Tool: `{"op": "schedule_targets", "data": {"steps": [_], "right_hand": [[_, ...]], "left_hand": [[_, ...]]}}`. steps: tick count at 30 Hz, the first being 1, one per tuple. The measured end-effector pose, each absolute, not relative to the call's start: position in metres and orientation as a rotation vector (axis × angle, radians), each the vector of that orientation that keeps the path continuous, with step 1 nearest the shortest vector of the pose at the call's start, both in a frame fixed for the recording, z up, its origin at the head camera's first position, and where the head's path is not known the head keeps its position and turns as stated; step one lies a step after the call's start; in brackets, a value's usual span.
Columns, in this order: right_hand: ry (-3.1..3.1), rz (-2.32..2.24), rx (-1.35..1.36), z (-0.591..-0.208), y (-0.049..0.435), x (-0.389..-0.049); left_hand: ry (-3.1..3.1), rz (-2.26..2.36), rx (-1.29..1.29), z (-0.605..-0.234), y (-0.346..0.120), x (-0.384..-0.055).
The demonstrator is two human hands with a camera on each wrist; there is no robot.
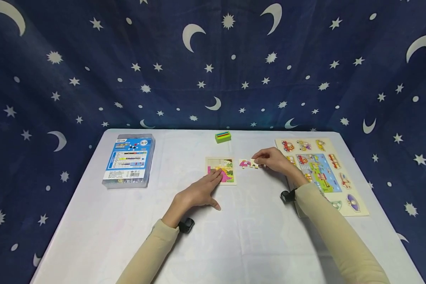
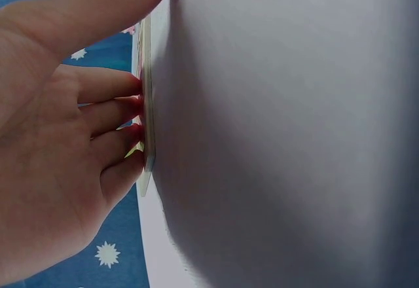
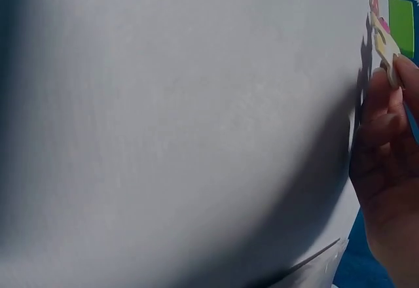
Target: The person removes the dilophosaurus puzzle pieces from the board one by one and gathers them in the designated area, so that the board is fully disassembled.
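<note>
A small square jigsaw puzzle (image 1: pixel 229 180) in a pale wooden frame lies mid-table, with pink, yellow and green picture parts. My left hand (image 1: pixel 201 190) rests its straight fingertips on the puzzle's left part, thumb spread toward the table. In the left wrist view, the fingertips (image 2: pixel 136 109) press on the thin board's face. To the right of the frame, my right hand (image 1: pixel 272 158) pinches a pale puzzle piece (image 1: pixel 254 163) between thumb and fingers. That piece (image 3: pixel 386 47) looks tilted up in the right wrist view. Beside it lies a pink puzzle piece (image 1: pixel 244 163).
A green block (image 1: pixel 223 137) with coloured stripes stands at the back. On the left lies a clear plastic case (image 1: pixel 128 161) with a blue label. A larger wooden vehicle puzzle board (image 1: pixel 353 185) lies on the right, under the right forearm. A dark starry curtain (image 1: pixel 213 71) hangs behind.
</note>
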State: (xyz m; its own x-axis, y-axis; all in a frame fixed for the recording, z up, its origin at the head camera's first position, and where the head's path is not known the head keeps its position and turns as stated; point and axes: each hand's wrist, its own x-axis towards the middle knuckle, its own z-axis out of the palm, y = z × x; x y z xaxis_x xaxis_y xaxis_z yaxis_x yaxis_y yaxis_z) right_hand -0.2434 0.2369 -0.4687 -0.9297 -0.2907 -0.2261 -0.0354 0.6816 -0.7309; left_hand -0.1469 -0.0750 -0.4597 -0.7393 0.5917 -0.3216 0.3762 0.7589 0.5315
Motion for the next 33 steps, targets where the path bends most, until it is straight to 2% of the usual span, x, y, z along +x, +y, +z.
{"op": "schedule_targets", "data": {"steps": [20,33], "right_hand": [[2.735,-0.978,-0.290,-0.476,0.231,-0.245],[2.775,-1.018,-0.439,-0.471,0.199,-0.243]], "left_hand": [[2.489,0.612,0.735,-0.459,-0.075,-0.146],[2.499,0.612,0.725,-0.458,-0.074,-0.145]]}}
